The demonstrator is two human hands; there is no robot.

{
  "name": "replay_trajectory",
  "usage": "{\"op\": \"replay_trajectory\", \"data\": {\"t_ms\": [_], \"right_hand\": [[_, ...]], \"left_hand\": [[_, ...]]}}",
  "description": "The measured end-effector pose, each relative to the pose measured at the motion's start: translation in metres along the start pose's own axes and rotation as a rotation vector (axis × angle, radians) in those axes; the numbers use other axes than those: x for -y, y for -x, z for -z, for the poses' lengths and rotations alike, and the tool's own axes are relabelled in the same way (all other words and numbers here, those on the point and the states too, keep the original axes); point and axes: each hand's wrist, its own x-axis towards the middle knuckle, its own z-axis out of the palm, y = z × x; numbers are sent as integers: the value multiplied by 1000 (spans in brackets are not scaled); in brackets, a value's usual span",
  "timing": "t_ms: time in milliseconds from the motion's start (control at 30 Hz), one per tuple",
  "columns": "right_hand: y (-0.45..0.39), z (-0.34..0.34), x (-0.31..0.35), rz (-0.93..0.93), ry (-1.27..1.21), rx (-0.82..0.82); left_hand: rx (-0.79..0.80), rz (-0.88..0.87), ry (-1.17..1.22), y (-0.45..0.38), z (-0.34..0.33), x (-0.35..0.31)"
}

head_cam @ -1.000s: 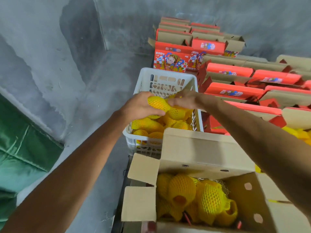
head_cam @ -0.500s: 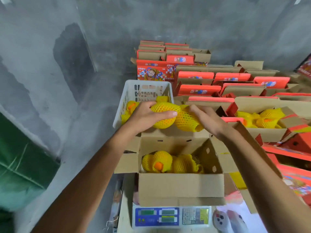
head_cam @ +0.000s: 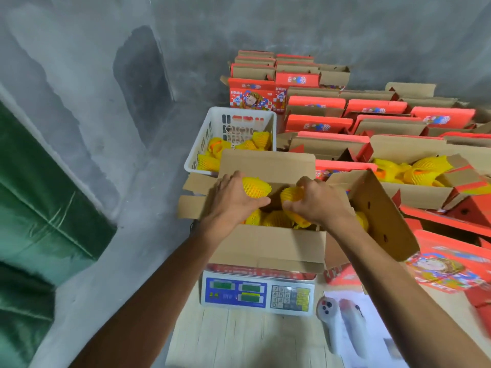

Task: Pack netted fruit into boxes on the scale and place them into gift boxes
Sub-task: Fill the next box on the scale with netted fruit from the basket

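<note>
Two hands [head_cam: 233,200] [head_cam: 318,203] grip netted fruit [head_cam: 255,187] over box [head_cam: 268,245]; contents half hidden.

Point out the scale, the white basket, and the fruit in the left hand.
scale [head_cam: 259,292]: head view, on its blue display panel.
white basket [head_cam: 204,138]: head view, on its left wall.
netted fruit in left hand [head_cam: 255,187]: head view, on the yellow net.

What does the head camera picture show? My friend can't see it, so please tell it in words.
Two hands each hold a yellow netted fruit over an open cardboard box on a scale: the left hand grips one, the right hand another. Behind stands a white basket of netted fruit, with red gift boxes to the right.
</note>
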Motion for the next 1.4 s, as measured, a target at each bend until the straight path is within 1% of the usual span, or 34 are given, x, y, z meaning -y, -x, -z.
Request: {"op": "replay_trajectory", "data": {"t_ms": [100,233,333,433,533,667,800,900,1033,1167,1267,1400], "right_hand": [[-8,-14,11,-53,58,5],[-16,-35,17,-87,306,-32],[-20,-47,15,-81,406,-48],[-23,-47,20,-49,417,-68],[-25,-41,26,-31,361,-91],[-18,-32,42,2,206,-120],[-7,-26,53,71,-96,-119],[-1,-27,60,137,-397,-44],[6,-34,69,152,-620,34],[8,-36,70,108,-800,90],[9,-37,69,108,-889,164],[8,-40,67,79,-1048,214]], "left_hand": [[-8,0,-10,5,7,7],[-6,-21,13,11,13,16],[-10,-44,40,15,18,24],[-27,-79,65,18,21,30],[-19,-91,61,17,24,31],[20,-114,23,17,26,32],[53,-125,7,18,26,36],[82,-123,3,18,26,36],[104,-149,23,18,26,32],[108,-170,93,20,27,30],[111,-197,130,21,28,27],[147,-201,150,23,27,21]]}}
